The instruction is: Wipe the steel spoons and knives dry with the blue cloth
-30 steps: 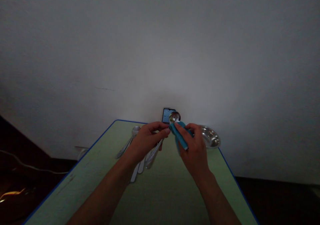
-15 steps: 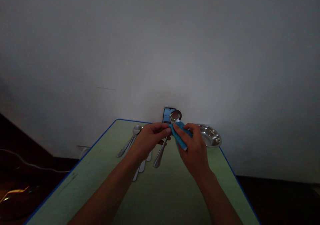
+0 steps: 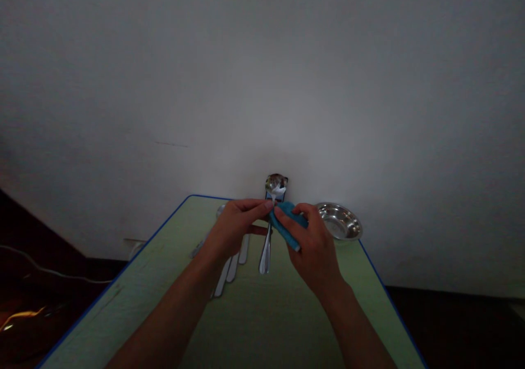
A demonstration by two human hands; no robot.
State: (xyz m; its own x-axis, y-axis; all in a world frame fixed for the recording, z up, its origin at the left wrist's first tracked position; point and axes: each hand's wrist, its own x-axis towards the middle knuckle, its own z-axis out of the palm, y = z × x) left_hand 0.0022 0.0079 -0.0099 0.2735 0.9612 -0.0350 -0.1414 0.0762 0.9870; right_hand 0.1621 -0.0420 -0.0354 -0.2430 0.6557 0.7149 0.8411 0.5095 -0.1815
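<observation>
Left hand [image 3: 235, 232] pinches a steel spoon [image 3: 276, 187] near its neck, held up over the counter [image 3: 287, 325], bowl uppermost and bare. Right hand [image 3: 314, 246] pinches a blue cloth [image 3: 287, 224] against the neck. Cutlery handles [image 3: 232, 267] lie below; steel dish [image 3: 339, 221] sits right.

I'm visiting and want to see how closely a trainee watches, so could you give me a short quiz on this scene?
1. Which hand is gripping the blue cloth around the neck of the spoon?
2. What stands near the far right corner of the green table? A) a mug B) a stainless steel bowl C) a fork
3. True or false: the spoon's bowl is resting on the table.

Key: 1. The right hand. 2. B. 3. False, it is held up above the table's far end.
</observation>
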